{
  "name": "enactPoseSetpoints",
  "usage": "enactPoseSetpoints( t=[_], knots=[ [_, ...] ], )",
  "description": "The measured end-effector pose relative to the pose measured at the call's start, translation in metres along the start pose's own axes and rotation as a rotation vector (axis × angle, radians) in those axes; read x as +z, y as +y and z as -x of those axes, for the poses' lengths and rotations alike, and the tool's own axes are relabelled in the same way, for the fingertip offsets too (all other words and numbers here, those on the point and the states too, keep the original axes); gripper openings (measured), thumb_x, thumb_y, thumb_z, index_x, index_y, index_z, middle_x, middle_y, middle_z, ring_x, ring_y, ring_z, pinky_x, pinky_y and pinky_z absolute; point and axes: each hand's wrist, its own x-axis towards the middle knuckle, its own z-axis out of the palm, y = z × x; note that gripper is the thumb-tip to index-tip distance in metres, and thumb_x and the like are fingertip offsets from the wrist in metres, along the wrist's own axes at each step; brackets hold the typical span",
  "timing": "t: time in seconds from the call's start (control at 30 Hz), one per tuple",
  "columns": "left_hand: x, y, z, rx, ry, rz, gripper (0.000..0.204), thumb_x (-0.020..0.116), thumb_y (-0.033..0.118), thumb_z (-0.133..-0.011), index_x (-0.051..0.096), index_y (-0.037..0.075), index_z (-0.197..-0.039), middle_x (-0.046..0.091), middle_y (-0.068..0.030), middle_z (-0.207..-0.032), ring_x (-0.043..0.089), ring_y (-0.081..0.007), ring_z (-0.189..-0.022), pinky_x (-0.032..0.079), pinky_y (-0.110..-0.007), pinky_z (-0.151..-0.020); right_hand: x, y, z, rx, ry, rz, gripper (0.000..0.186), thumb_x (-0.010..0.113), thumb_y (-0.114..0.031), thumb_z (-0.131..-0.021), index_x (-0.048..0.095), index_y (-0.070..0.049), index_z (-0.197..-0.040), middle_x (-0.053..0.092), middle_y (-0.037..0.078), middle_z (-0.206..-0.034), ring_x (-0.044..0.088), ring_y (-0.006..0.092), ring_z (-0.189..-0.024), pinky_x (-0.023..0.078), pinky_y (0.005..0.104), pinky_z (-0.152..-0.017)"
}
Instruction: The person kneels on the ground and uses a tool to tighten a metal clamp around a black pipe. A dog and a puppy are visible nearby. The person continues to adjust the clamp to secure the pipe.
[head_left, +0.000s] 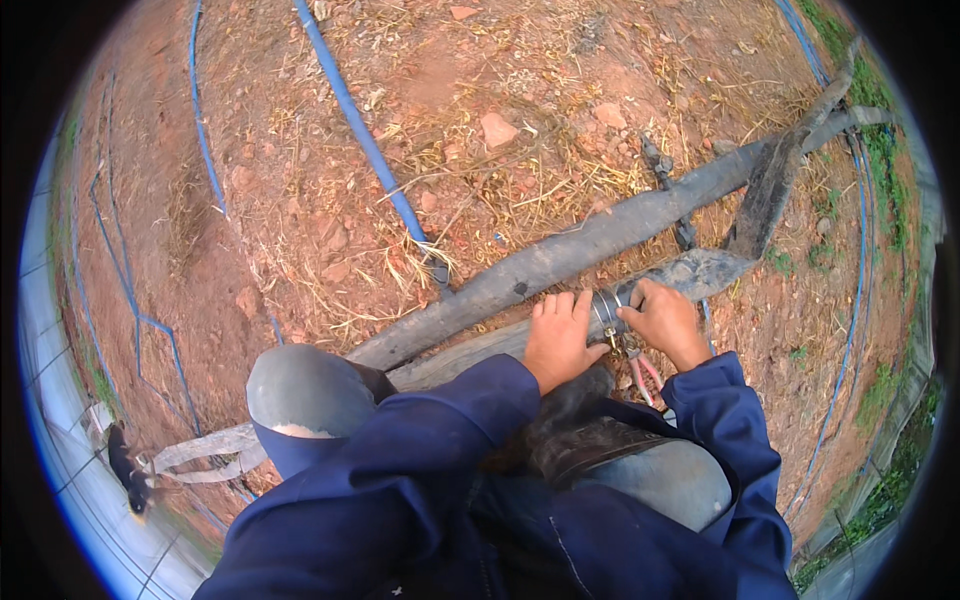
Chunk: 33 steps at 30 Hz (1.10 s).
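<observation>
A dark, partly flattened hose (705, 270) runs diagonally below me, with pale wire bands (603, 310) round it and a small brass-coloured piece at their lower side. My left hand (560, 336) lies on the hose just left of the bands, its fingers stretched out. On the other side, my right hand (662, 322) has thumb and fingers curled onto the band at the hose's top; the exact grip is partly hidden. Pliers with pink handles (643, 376) hang or rest just below the brass piece, between my hands.
A thick dark pipe (570, 250) lies alongside, with black fittings (660, 165) and a blue pipe (370, 150) joining it. Thin blue lines (205, 140) cross dry soil with straw (480, 110). My bent knees (300, 395) frame the work. Pale sheeting (50, 330) edges the left.
</observation>
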Motion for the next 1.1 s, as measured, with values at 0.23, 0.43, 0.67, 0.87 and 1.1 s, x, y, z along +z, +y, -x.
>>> enactPoseSetpoints(
  t=[0.23,0.43,0.67,0.87,1.1],
  knots=[
    [-0.007,-0.044,-0.04,-0.165,-0.493,0.402,0.084,0.077,0.056,-0.088,0.056,0.004,-0.15,0.058,-0.0218,-0.132,0.054,-0.0408,-0.129,0.046,-0.046,-0.11,0.008,0.009,0.0,0.032,-0.063,0.013,0.033,0.082,-0.034,-0.083,0.064,-0.007,-0.083,0.071,0.016,-0.085,0.07,0.0398,-0.085,0.054,0.0516,-0.075],
    [0.013,-0.042,-0.056,-0.303,-0.572,0.46,0.074,0.074,0.054,-0.092,0.062,0.003,-0.143,0.065,-0.0258,-0.133,0.063,-0.0412,-0.124,0.05,-0.045,-0.105,0.008,0.01,-0.001,-0.012,-0.065,0.042,0.033,0.082,-0.035,-0.083,0.065,-0.007,-0.083,0.071,0.017,-0.085,0.07,0.0399,-0.087,0.054,0.0515,-0.075],
    [0.017,-0.049,-0.065,-0.261,-0.626,0.488,0.083,0.08,0.057,-0.085,0.064,-0.004,-0.138,0.07,-0.0285,-0.127,0.068,-0.0396,-0.118,0.052,-0.043,-0.102,0.004,0.003,-0.008,0.066,-0.163,0.1,0.037,0.083,-0.04,-0.08,0.067,-0.007,-0.083,0.073,0.019,-0.088,0.071,0.0411,-0.089,0.055,0.0521,-0.077],
    [0.014,-0.038,-0.06,-0.291,-0.572,0.414,0.088,0.08,0.058,-0.081,0.061,-0.001,-0.143,0.068,-0.0277,-0.132,0.065,-0.042,-0.122,0.051,-0.044,-0.106,-0.001,0.003,-0.022,0.059,-0.307,0.111,0.033,0.082,-0.037,-0.081,0.07,-0.006,-0.084,0.074,0.019,-0.089,0.072,0.0407,-0.091,0.056,0.0511,-0.081],
    [0.007,-0.027,-0.057,-0.317,-0.577,0.347,0.087,0.076,0.058,-0.083,0.057,0.006,-0.15,0.059,-0.0243,-0.142,0.057,-0.0393,-0.134,0.046,-0.046,-0.113,-0.002,0.008,-0.022,0.037,-0.309,0.075,0.03,0.084,-0.032,-0.079,0.072,-0.005,-0.082,0.074,0.018,-0.087,0.072,0.0389,-0.089,0.056,0.0488,-0.081]
  ],
)
